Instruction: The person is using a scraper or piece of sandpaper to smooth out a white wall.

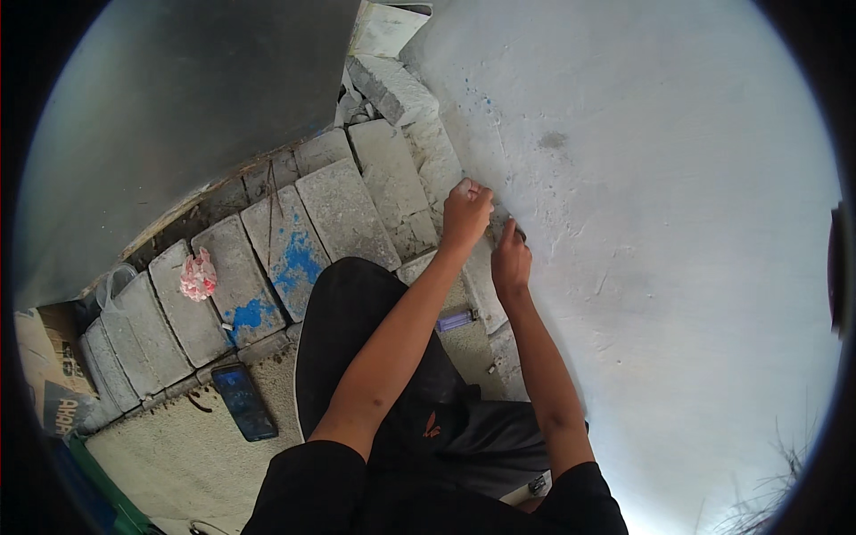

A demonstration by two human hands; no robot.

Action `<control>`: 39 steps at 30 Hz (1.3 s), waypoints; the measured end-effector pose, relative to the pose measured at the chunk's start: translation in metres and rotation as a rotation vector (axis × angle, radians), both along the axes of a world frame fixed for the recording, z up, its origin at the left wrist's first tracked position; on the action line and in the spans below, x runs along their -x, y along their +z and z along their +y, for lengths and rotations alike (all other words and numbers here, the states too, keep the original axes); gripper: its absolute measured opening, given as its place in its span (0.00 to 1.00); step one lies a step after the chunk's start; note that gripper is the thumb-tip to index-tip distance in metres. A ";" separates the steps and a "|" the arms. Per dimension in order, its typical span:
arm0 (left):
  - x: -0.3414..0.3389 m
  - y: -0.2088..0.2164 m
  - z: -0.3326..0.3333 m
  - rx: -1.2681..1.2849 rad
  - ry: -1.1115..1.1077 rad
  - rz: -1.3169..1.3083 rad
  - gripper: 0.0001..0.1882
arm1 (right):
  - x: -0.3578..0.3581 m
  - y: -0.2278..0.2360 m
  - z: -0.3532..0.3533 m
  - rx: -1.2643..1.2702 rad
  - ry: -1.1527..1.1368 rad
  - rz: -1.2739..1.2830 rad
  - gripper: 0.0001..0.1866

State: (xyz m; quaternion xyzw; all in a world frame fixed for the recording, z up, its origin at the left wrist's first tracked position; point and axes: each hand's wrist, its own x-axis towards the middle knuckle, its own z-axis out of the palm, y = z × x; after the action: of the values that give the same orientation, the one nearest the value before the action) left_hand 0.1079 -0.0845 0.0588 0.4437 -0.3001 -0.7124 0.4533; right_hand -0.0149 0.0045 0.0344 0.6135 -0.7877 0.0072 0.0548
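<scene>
My left hand (467, 218) is closed near the foot of the pale wall (678, 223), over the edge of the grey paving blocks (348, 209). Something pale shows at its fingertips, too small to name. Just to the right and a little nearer, my right hand (511, 263) is closed too, its fingers pinched beside the wall. A small dark thing sticks out at its fingertips, and its kind cannot be made out. The two hands are apart. Below them, a purple lighter-like object (457, 321) lies on the ground by my leg.
A dark phone (243, 401) lies on the rough floor at the left. On the blocks sit a crumpled pink-and-white plastic bag (198, 275) and blue paint stains (297, 260). A cardboard box (67, 348) stands far left. A dark panel (196, 98) rises behind the blocks.
</scene>
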 end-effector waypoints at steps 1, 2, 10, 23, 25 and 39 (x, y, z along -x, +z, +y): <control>0.000 -0.003 -0.002 0.000 0.005 0.001 0.08 | -0.002 -0.005 -0.013 0.019 0.047 -0.020 0.17; 0.000 -0.005 -0.003 0.025 0.020 -0.006 0.08 | -0.003 -0.009 -0.027 0.038 0.094 -0.041 0.16; -0.001 -0.002 -0.002 0.003 0.022 0.015 0.08 | -0.014 0.000 -0.050 -0.165 0.075 -0.016 0.25; -0.002 0.007 0.001 -0.067 -0.006 0.013 0.09 | 0.013 0.018 0.038 -0.081 0.039 0.007 0.20; -0.002 0.007 0.000 -0.042 0.007 0.044 0.09 | 0.013 0.011 0.024 -0.010 0.090 -0.028 0.20; -0.001 0.003 -0.004 -0.006 0.021 0.077 0.07 | -0.006 -0.010 -0.039 -0.181 0.103 -0.028 0.18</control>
State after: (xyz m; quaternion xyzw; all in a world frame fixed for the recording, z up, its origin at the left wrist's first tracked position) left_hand 0.1089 -0.0886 0.0619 0.4203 -0.2754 -0.7252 0.4708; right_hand -0.0094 -0.0347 0.0247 0.6556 -0.7532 -0.0525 -0.0125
